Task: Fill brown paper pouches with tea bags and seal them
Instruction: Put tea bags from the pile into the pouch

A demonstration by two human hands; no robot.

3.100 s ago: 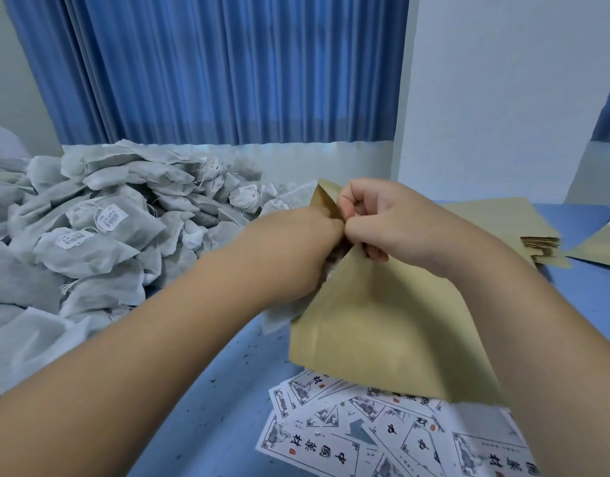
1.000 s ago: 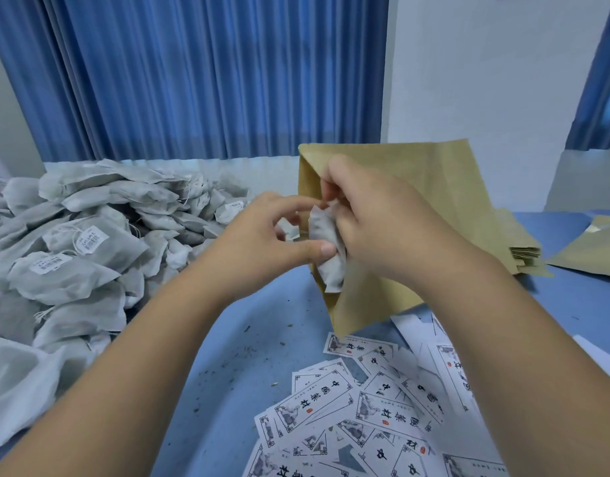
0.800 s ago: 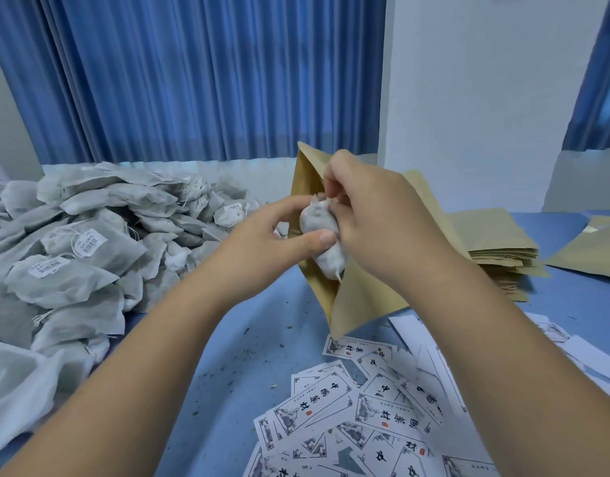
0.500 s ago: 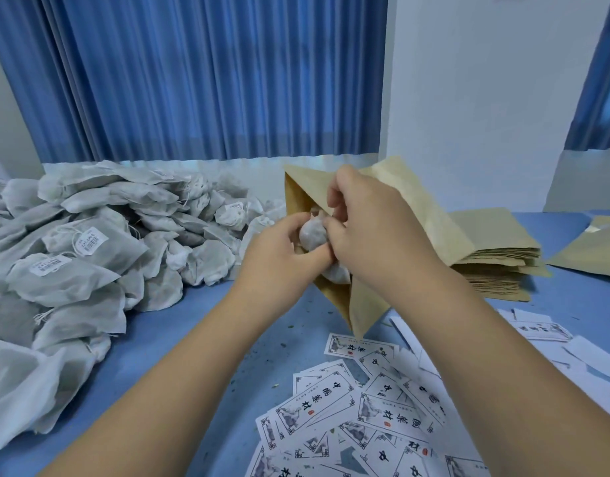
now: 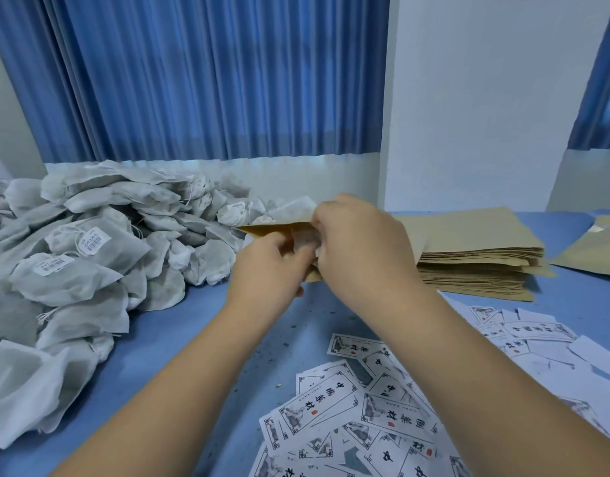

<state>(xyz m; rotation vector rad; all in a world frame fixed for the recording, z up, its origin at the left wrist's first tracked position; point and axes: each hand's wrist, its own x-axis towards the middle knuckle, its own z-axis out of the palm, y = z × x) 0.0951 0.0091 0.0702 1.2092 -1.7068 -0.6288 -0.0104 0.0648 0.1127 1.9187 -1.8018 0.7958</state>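
Both hands meet just above the tabletop (image 5: 179, 356) w/ the brown pouch (image 5: 272, 229) held between them. It lies nearly flat, open edge toward the left. The left hand (image 5: 272, 266) has its fingers curled in at the mouth, pinching the lower lip. The right hand (image 5: 358, 249) is curled over the top, pinching the upper lip. The tea bag being loaded is hidden behind the fingers (a pale scrap may show between the hands, can't say for sure), so it's prob. mostly inside.

To do this well: keep the mouth spread w/ one hand and push the bag right to the bottom w/ the other. Flatten it so nothing bulges at the lip, and tuck in any string or tag. The paper looks thin and will prob. crease or tear, so go gently. Keep the sealing edge free of contents.

Nearest the camera, printed labels (image 5: 331, 407) lie loose under the right forearm. Tea crumbs (image 5: 285, 343) dot the blue surface and could foul a seal. On the left is a big heap of tea bags (image 5: 90, 256), close by, w/ nothing btw it and the hands. Just beyond the right hand sits a stack of empty pouches (image 5: 479, 259), and a spare pouch (image 5: 600, 249) lies further right. A blue curtain (image 5: 193, 80) and white wall (image 5: 469, 98) close the back.
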